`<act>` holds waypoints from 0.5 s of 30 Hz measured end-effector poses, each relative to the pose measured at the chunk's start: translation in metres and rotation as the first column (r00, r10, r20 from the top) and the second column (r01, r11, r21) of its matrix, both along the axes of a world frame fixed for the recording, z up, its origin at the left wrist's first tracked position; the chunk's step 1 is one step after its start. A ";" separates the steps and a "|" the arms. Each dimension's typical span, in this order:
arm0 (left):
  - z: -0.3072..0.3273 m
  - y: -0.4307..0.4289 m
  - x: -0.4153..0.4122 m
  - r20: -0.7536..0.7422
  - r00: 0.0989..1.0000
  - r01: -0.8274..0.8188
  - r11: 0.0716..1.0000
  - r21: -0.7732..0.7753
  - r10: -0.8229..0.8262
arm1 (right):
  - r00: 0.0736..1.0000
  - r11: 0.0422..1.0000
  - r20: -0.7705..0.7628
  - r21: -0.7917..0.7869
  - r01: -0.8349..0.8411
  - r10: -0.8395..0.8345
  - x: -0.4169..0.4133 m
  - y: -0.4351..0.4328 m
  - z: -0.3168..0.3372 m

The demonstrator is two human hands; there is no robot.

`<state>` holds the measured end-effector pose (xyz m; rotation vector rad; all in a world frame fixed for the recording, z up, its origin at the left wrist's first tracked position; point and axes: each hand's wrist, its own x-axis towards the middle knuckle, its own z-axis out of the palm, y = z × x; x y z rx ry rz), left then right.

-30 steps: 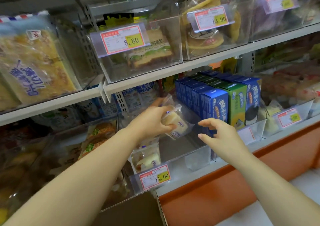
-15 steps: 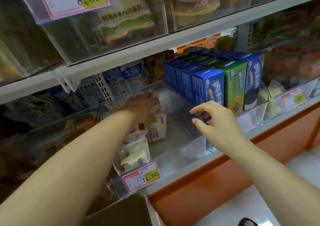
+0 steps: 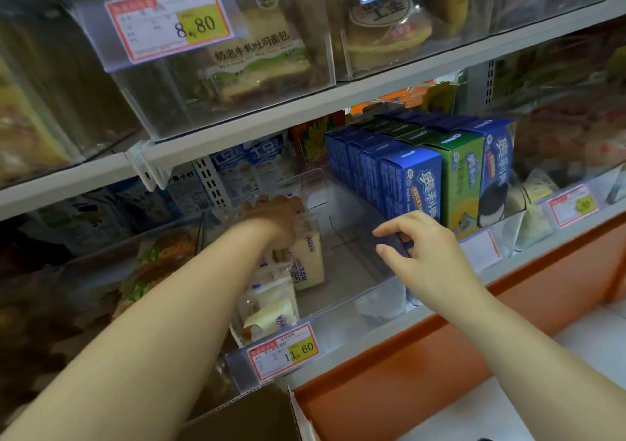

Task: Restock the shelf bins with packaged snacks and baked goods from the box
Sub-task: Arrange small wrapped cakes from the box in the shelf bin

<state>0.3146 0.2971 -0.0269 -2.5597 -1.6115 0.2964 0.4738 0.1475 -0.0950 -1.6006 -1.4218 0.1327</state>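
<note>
- While the person's left hand (image 3: 271, 220) reaches deep into the clear bin (image 3: 352, 318) on the lower shelf, its fingers curl over the top of a pale yellow cake packet (image 3: 310, 261) and grip it.
- That packet stands upright on the bin floor, toward the left side, behind a second cake packet (image 3: 271, 312) leaning at the front.
- Over at the bin's right wall hovers the right hand (image 3: 430, 257), fingers loosely bent and spread, holding nothing; I cannot tell whether the fingertips touch the plastic.
- Just past that hand stands a row of blue Oreo boxes (image 3: 406, 183), with a green Oreo box (image 3: 462, 173) beside them.
- A 1.60 price tag (image 3: 283, 351) is clipped to the bin's front.
- A cardboard box (image 3: 244, 417) shows its corner at the bottom edge, below the shelf.
- Up on the higher shelf, a toast bread bag (image 3: 261, 58) sits in another clear bin behind an 8.80 price tag (image 3: 169, 20).
</note>
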 end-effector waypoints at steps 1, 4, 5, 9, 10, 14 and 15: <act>-0.001 0.000 0.001 0.018 1.000 -0.017 1.000 -0.024 0.017 | 1.000 1.000 -0.002 -0.004 0.003 -0.003 0.000 0.000 0.000; -0.007 -0.001 0.000 0.101 0.993 -0.054 0.996 -0.077 0.062 | 1.000 1.000 -0.011 -0.011 -0.003 0.003 0.000 -0.001 0.001; -0.010 -0.002 -0.001 0.130 0.990 -0.049 0.996 -0.075 0.059 | 1.000 1.000 -0.013 -0.014 -0.006 0.006 0.000 -0.001 0.001; -0.015 -0.005 -0.005 0.178 0.984 -0.007 1.000 -0.018 0.010 | 1.000 1.000 -0.012 0.002 -0.002 0.002 -0.001 -0.001 0.000; -0.014 -0.006 -0.006 0.177 0.984 -0.003 1.000 -0.013 0.006 | 1.000 1.000 -0.002 0.009 0.009 -0.009 -0.001 -0.001 -0.001; -0.002 -0.015 -0.009 0.220 0.975 0.001 0.999 0.041 -0.010 | 0.994 0.994 0.064 0.072 0.085 -0.089 -0.007 -0.004 -0.003; 0.002 -0.020 -0.012 0.255 0.967 0.009 0.998 0.057 -0.023 | 0.992 0.991 0.078 0.093 0.095 -0.103 -0.009 -0.005 -0.002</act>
